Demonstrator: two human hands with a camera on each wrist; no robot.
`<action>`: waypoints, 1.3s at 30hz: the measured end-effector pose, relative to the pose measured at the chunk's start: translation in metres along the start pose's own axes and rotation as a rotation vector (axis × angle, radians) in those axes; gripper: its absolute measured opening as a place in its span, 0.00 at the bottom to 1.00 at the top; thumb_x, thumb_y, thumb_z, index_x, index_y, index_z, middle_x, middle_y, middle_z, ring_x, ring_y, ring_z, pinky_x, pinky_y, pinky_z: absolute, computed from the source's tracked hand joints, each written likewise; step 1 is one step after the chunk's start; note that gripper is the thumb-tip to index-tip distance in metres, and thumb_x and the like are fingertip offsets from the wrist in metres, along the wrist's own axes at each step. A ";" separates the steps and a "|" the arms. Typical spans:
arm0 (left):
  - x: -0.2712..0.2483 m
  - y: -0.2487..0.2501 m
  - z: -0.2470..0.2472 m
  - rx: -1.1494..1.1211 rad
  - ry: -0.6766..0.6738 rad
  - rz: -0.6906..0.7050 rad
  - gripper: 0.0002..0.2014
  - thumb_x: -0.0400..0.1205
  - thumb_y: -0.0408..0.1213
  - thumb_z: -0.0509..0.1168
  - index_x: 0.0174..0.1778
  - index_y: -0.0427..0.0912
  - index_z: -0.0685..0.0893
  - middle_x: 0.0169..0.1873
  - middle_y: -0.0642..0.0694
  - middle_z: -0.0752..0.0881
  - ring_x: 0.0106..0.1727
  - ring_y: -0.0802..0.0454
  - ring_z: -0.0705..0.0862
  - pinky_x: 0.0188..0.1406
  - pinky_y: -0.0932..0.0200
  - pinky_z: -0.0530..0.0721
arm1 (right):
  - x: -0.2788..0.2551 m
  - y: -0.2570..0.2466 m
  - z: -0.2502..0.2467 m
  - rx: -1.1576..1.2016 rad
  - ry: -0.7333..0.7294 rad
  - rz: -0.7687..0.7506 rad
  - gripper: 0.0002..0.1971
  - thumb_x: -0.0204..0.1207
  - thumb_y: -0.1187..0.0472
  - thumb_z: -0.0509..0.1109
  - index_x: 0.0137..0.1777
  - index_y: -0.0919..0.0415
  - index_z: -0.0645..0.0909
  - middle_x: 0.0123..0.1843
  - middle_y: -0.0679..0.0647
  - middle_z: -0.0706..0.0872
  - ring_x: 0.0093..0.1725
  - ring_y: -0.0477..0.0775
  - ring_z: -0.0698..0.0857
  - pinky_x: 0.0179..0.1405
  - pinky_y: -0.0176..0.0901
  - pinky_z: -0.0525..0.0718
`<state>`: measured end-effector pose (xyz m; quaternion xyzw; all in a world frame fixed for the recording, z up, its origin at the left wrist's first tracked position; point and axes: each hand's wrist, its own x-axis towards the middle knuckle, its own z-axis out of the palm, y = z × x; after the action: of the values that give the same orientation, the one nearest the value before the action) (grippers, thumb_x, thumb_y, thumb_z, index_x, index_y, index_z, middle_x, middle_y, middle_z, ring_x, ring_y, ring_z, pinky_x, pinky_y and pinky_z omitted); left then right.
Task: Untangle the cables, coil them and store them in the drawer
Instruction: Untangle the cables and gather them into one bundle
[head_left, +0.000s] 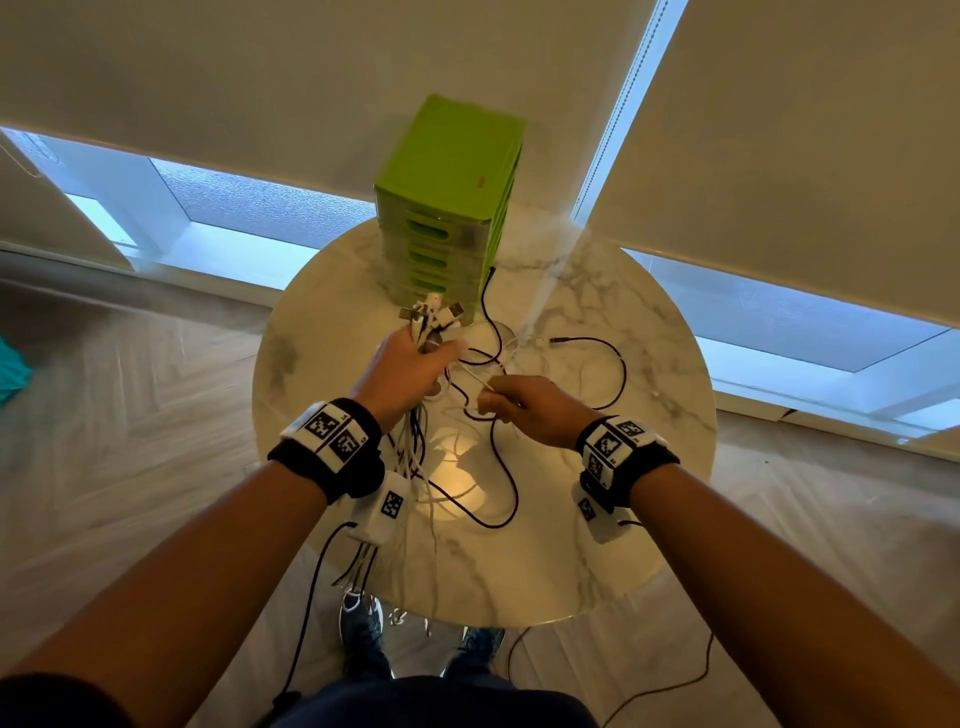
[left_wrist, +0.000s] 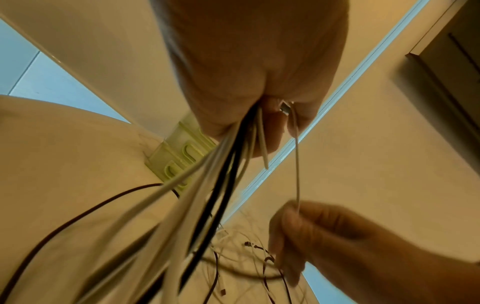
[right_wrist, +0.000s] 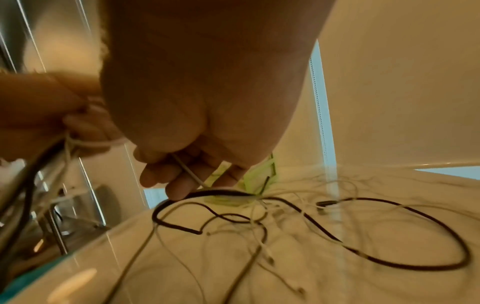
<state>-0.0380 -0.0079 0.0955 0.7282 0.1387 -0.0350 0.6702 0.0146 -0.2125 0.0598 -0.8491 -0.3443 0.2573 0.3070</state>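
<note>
Gripping a bundle of white & black cables (head_left: 423, 332) near their plugs, the left hand (head_left: 402, 371) holds them just above the bench (head_left: 597, 545), w/ tails hanging off the near edge. Right hand (head_left: 530, 408) pinches one thin white cable (left_wrist: 297, 164) running taut to the left fist; loose black cable (head_left: 597, 374) lies on the bench beyond it, green drawer unit (head_left: 447, 202) at the back. Cables look light, limp, snag-prone, so prob. best held near the plug ends.
</note>
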 end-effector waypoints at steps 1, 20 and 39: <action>0.002 -0.001 -0.003 -0.040 0.049 0.002 0.15 0.82 0.38 0.69 0.30 0.57 0.81 0.26 0.57 0.69 0.29 0.53 0.67 0.28 0.57 0.72 | -0.002 0.009 0.002 -0.030 -0.034 0.030 0.15 0.90 0.52 0.60 0.54 0.60 0.85 0.48 0.49 0.86 0.47 0.49 0.84 0.53 0.45 0.82; 0.006 0.012 -0.006 0.006 0.051 0.055 0.03 0.85 0.38 0.70 0.48 0.45 0.83 0.27 0.48 0.73 0.26 0.54 0.70 0.25 0.57 0.71 | 0.019 -0.019 -0.037 -0.083 0.214 -0.147 0.12 0.87 0.56 0.67 0.65 0.57 0.87 0.49 0.45 0.93 0.42 0.38 0.90 0.46 0.27 0.85; 0.000 0.018 -0.008 -0.217 -0.043 -0.071 0.15 0.91 0.36 0.55 0.37 0.48 0.69 0.23 0.55 0.63 0.23 0.57 0.59 0.27 0.56 0.55 | 0.012 -0.001 -0.031 0.098 -0.040 0.080 0.01 0.83 0.60 0.71 0.50 0.56 0.83 0.49 0.53 0.90 0.51 0.52 0.89 0.57 0.45 0.86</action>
<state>-0.0342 -0.0012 0.1141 0.6452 0.1530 -0.0590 0.7463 0.0420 -0.2137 0.0789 -0.8409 -0.3032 0.3028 0.3307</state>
